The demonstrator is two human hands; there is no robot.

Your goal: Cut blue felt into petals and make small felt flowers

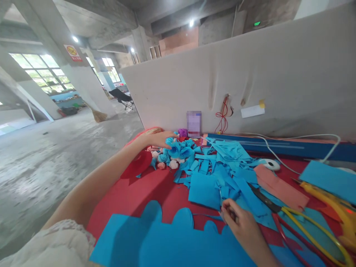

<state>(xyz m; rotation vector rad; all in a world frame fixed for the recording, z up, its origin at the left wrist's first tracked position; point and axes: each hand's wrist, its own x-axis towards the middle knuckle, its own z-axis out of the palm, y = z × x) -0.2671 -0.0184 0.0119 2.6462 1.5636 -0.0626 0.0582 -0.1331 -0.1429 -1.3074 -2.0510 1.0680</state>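
Observation:
My left hand reaches far out to the back left of the red table, fingers stretched, their tips touching a blue rolled foam flower on top of a cluster of blue and pink foam flowers. My right hand rests near the front, fingers curled in a pinch on a thin tool I cannot make out, at the edge of a pile of blue foam strips and scraps. A large blue foam sheet with a scalloped edge lies in front of me.
Scissors with yellow handles lie right of my right hand, a yellow glue gun further right. A pink foam piece, a white cable and a round white device lie behind. A grey partition wall stands behind the table.

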